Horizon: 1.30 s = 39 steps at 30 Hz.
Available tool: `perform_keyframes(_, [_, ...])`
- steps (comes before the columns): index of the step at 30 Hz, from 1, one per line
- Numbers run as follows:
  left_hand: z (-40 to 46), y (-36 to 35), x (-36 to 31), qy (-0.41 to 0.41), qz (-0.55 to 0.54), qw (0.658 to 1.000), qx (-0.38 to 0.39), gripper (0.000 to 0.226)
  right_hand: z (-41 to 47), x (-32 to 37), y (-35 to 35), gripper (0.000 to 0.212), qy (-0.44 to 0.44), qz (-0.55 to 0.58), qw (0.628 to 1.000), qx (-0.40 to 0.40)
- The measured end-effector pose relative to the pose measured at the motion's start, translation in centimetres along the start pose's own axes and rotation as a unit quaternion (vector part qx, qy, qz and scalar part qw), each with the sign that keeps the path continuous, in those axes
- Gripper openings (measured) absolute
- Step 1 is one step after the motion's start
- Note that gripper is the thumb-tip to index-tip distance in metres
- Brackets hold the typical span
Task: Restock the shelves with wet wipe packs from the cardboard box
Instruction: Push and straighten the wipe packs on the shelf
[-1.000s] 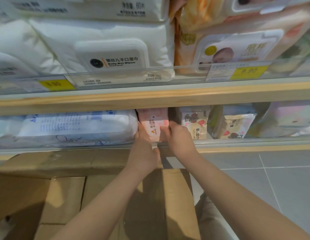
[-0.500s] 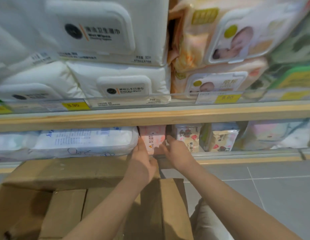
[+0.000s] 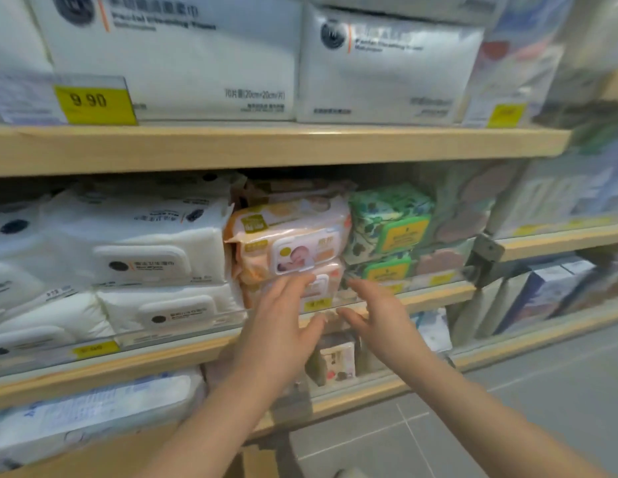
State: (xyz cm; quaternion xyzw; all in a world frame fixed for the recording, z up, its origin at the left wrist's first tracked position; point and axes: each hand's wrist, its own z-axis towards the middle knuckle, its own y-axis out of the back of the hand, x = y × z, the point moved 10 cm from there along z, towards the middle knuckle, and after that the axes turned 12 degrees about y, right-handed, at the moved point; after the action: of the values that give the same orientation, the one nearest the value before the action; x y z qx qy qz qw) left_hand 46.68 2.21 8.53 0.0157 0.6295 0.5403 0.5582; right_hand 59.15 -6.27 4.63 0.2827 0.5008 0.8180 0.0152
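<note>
Just ahead of my left hand (image 3: 280, 326) and right hand (image 3: 376, 322), both spread empty, orange wipe packs (image 3: 290, 243) look stocked; more restocking probably left.

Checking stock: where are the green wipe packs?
In the head view, the green wipe packs sit on the middle shelf, right of the orange packs.

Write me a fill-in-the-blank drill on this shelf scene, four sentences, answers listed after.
1. Both hands, the left hand and the right hand, hold ____.
2. The yellow price tag on the top shelf reads ____.
3. The orange wipe packs have a ____ pictured on the lid.
4. Right of the orange packs sit packs coloured ____.

Answers: nothing; 9.90; baby; green
</note>
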Motion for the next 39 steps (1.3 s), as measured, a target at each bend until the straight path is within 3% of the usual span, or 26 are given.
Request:
perform_keyframes(5, [5.1, 3.3, -7.3, -0.134, 0.089, 0.98, -0.118, 0.054, 3.2, 0.5, 8.9, 0.055, 0.087, -0.15, 0.974, -0.148])
perform_keyframes(7, [8.7, 3.0, -6.7, -0.067, 0.184, 0.976, -0.094, 0.064, 5.2, 0.8, 10.7, 0.061, 0.097, -0.21, 0.958, -0.169])
perform_keyframes(10, [11.6, 0.8, -2.2, 0.105, 0.301, 0.946, 0.056, 0.077, 8.6, 0.5, 9.9, 0.076, 0.092, -0.248, 0.963, -0.056])
perform_keyframes(12, [11.7, 0.0, -0.5, 0.138, 0.338, 0.927, 0.086, 0.087, 9.6, -0.5, 8.3, 0.073, 0.088, -0.256, 0.962, 0.007])
perform_keyframes(13, [11.8, -0.1, -0.4, 0.132, 0.348, 0.925, 0.078, 0.087, 9.9, -0.7, 8.2, 0.069, 0.092, -0.264, 0.96, -0.002])
perform_keyframes(21, [11.6, 0.5, -1.1, 0.121, 0.343, 0.931, 0.041, 0.075, 10.9, -0.9, 8.5, 0.05, 0.041, -0.338, 0.928, -0.148])
perform_keyframes(24, [11.8, 0.8, -1.5, 0.098, 0.342, 0.935, 0.009, 0.072, 11.8, -1.1, 8.3, 0.05, -0.008, -0.335, 0.932, -0.135])
perform_keyframes(28, [12.0, 0.4, -1.2, 0.1, 0.347, 0.932, 0.01, 0.074, 11.7, -1.2, 7.9, 0.051, 0.005, -0.331, 0.934, -0.138])
perform_keyframes(32, [11.9, 0.2, -1.2, 0.101, 0.357, 0.928, 0.017, 0.074, 11.7, -2.1, 7.4, 0.056, 0.011, -0.252, 0.967, -0.047])
perform_keyframes(35, [11.0, 1.1, -2.8, 0.049, 0.301, 0.952, 0.024, 0.072, 10.2, -1.4, 8.3, 0.042, 0.016, -0.143, 0.989, -0.029])
perform_keyframes(37, [9.2, 4.0, -3.9, -0.009, 0.269, 0.963, -0.008, 0.074, 8.6, 0.0, 8.9, 0.049, 0.034, -0.137, 0.989, -0.047])
perform_keyframes(39, [7.0, 7.4, -3.1, -0.059, 0.277, 0.957, -0.056, 0.08, 7.2, 3.2, 8.7, 0.06, 0.105, -0.173, 0.976, -0.076])
